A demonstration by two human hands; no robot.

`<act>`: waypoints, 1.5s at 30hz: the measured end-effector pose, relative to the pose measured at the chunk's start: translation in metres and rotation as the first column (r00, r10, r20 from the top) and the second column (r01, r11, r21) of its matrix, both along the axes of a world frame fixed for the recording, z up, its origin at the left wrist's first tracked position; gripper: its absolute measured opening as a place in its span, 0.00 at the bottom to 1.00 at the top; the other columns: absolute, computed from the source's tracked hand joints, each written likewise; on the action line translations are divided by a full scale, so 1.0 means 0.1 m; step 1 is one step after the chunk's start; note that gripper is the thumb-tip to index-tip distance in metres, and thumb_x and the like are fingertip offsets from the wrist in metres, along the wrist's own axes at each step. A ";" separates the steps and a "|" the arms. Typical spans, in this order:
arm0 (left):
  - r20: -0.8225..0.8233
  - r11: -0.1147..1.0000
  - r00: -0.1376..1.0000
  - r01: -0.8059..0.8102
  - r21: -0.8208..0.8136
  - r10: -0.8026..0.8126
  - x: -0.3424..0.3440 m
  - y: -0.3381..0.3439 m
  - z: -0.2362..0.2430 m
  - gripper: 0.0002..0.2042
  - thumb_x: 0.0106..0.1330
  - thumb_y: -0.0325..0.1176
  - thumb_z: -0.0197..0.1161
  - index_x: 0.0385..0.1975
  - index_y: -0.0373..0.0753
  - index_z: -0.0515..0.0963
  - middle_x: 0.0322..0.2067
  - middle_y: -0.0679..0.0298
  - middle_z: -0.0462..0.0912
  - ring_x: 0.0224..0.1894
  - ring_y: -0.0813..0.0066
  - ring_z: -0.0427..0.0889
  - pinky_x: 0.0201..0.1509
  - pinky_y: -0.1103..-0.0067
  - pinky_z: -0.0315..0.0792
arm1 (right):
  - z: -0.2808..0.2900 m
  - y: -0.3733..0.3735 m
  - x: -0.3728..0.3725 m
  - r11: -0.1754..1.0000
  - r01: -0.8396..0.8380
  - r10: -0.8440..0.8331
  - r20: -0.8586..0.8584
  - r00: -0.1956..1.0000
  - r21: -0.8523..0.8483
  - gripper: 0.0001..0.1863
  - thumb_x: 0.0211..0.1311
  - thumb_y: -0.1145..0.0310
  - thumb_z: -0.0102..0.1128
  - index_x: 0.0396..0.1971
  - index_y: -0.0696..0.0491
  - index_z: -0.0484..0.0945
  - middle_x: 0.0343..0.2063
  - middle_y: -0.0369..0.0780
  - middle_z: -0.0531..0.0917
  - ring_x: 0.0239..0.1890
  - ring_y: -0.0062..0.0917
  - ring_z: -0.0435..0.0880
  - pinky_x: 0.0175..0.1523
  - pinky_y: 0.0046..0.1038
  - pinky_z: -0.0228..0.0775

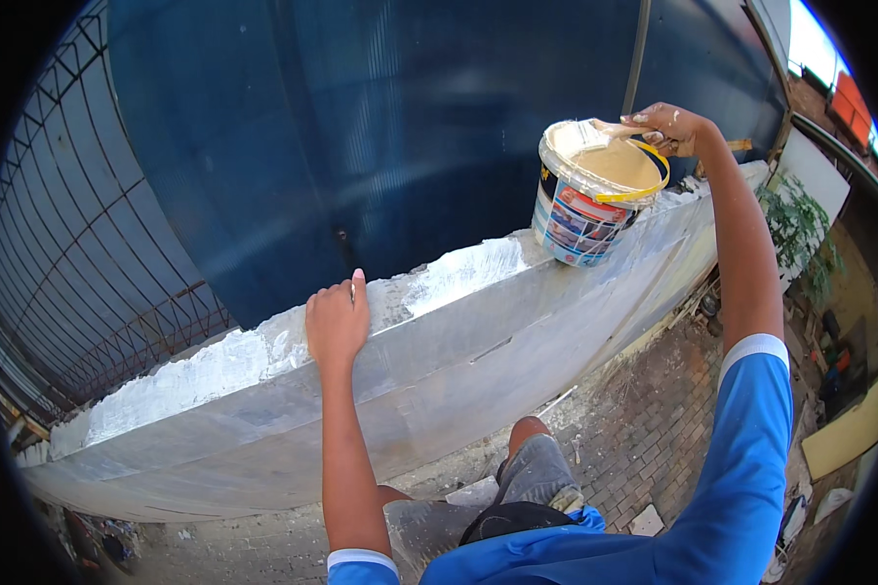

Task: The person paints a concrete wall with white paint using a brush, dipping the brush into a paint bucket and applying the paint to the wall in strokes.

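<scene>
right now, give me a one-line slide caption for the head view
The left hand rests on a partly whitened wall top while the right hand holds a brush over an open bucket.

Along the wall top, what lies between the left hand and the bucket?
In the head view, a white paint patch lies on the wall top between the left hand and the bucket; nearer the hand, the surface is grey.

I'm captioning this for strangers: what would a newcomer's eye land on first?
Probably the paint bucket on the wall top, right of centre, where the right hand holds a brush over its opening. Next, bright white patches along that same top, with the left hand between two of them.
</scene>
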State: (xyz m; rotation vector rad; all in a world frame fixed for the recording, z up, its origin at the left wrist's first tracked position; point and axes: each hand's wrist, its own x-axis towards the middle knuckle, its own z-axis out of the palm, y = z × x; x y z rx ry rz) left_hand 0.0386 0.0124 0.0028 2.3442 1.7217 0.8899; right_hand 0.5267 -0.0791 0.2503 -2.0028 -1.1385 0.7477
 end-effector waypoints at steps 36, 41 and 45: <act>-0.040 1.000 0.999 0.014 0.006 -0.014 -0.04 0.05 -0.05 0.28 0.77 0.46 0.37 0.34 0.33 0.83 0.33 0.51 0.84 0.42 0.54 0.79 0.60 0.63 0.65 | -0.90 -0.85 -1.55 0.928 -0.039 0.082 -0.101 0.991 0.370 0.16 0.73 0.58 0.54 0.38 0.57 0.81 0.15 0.29 0.71 0.17 0.11 0.62 0.22 0.18 0.54; 0.029 0.998 0.999 0.027 0.059 -0.029 -0.01 0.01 -0.03 0.27 0.76 0.46 0.38 0.33 0.33 0.83 0.33 0.52 0.84 0.42 0.53 0.79 0.59 0.63 0.66 | -1.97 -0.68 -1.88 0.832 -0.292 0.027 0.491 0.871 0.472 0.11 0.70 0.69 0.54 0.47 0.56 0.79 0.17 0.42 0.75 0.20 0.34 0.77 0.30 0.35 0.69; 0.002 0.998 0.999 0.039 0.053 -0.039 -0.03 0.05 -0.05 0.27 0.76 0.46 0.38 0.33 0.33 0.83 0.33 0.52 0.84 0.41 0.53 0.79 0.59 0.63 0.66 | -2.58 -0.67 -2.08 0.775 -0.417 -0.063 0.716 0.695 0.474 0.18 0.66 0.74 0.55 0.56 0.54 0.74 0.22 0.42 0.75 0.26 0.38 0.79 0.32 0.37 0.71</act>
